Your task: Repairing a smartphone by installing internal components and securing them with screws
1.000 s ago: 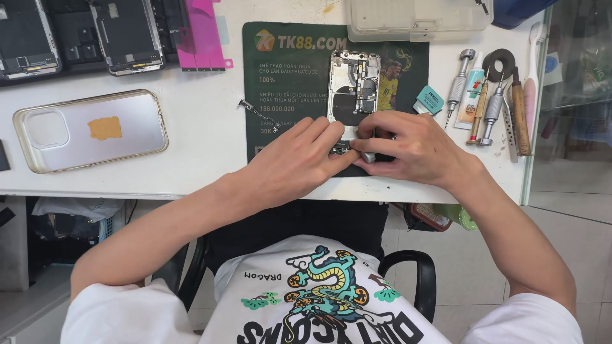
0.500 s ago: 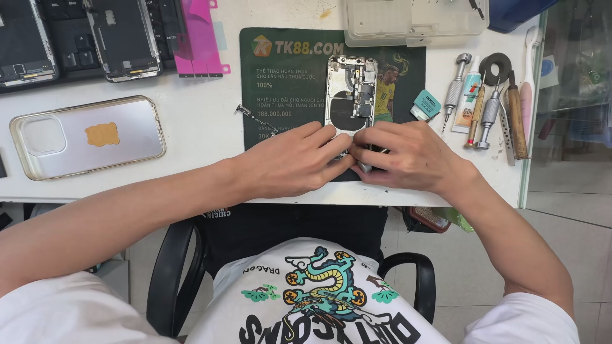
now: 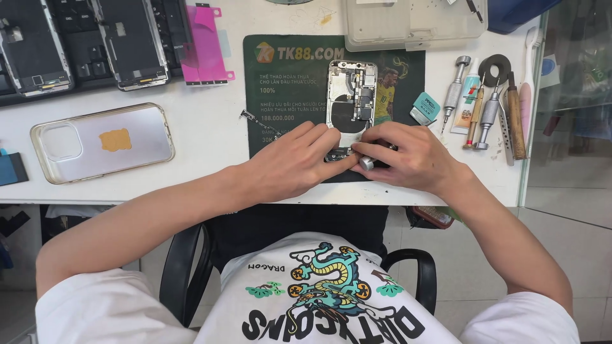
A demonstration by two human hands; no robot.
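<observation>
My left hand [image 3: 299, 159] presses flat on the lower end of the opened phone chassis [image 3: 351, 102], steadying it on the green work mat [image 3: 287, 83] on the table [image 3: 210, 127]. My right hand [image 3: 408, 156] has its grip pinched narrow around a metal-tipped screwdriver [image 3: 370, 162] at that bottom edge, with spare drivers [image 3: 488, 111] near to the right.

White bench [image 3: 210, 130]. Dark green mat [image 3: 287, 95] with white print and a yellow-shirted figure. Opened phone [image 3: 351, 102]: silver frame, black and grey insides. Clear case [image 3: 102, 141], orange patch at centre. Pink sheet [image 3: 204, 44]. Teal box [image 3: 425, 107]. Silver drivers [image 3: 452, 92], brown handles. White shirt [image 3: 319, 299], teal dragon, black lettering.
</observation>
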